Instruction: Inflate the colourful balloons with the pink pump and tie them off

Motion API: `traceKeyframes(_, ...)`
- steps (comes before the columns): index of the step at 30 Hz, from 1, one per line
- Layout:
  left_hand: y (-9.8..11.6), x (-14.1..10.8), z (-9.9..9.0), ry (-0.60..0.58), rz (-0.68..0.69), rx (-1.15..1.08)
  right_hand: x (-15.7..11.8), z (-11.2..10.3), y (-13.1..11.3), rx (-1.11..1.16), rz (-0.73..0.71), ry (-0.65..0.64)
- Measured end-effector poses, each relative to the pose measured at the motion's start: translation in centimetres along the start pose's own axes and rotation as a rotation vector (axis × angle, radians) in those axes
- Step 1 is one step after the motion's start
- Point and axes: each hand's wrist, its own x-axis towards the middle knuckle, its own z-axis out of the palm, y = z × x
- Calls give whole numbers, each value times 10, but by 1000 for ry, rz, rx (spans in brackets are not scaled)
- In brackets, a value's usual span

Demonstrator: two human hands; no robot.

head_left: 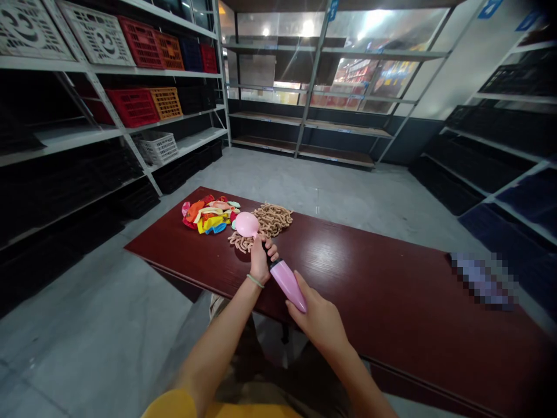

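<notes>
A pink balloon (246, 224), small and rounded, sits on the black nozzle end of a pink hand pump (289, 284). My left hand (260, 259) is closed around the balloon's neck and the black end of the pump. Round the pump's pink tapered body, at its near end, my right hand (317, 316) is closed. Behind the balloon lies a pile of tan, twisted pieces (275, 219) on the dark red table. To its left is a heap of limp balloons (211, 215) in several colours.
The dark red table (369, 284) runs from left to right, with a blurred, pixelated item (483, 281) at its right end. Shelves with red, orange and white crates (134, 107) stand at left. More racks (343, 125) stand behind and at right.
</notes>
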Motion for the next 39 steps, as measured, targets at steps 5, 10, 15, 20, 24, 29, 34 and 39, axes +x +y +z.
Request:
traceKeyframes(5, -1, -3, 5, 7, -10, 30, -9, 4, 1, 40, -4, -21)
traceKeyframes(10, -2, -1, 9, -3, 28, 25, -52, -3, 38, 130, -47, -45)
traceKeyframes(15, 3, 5, 5, -27, 48, -15, -68, -14, 57, 202, -34, -100)
traceKeyframes(20, 2, 6, 2, -14, 67, -9, -38, -12, 37, 142, 28, -101)
traceKeyframes(24, -2, 0, 4, -39, 24, 16, -6, -5, 9, 134, 77, -114)
traceKeyframes(29, -5, -6, 7, -47, -1, 12, -1, 1, 4, 157, 73, -109)
traceKeyframes(34, -2, -2, 10, -4, 13, -10, -41, -8, 36, 180, 1, -105)
traceKeyframes(39, 0, 1, 9, 14, 43, -11, -70, -24, 60, 224, -10, -123)
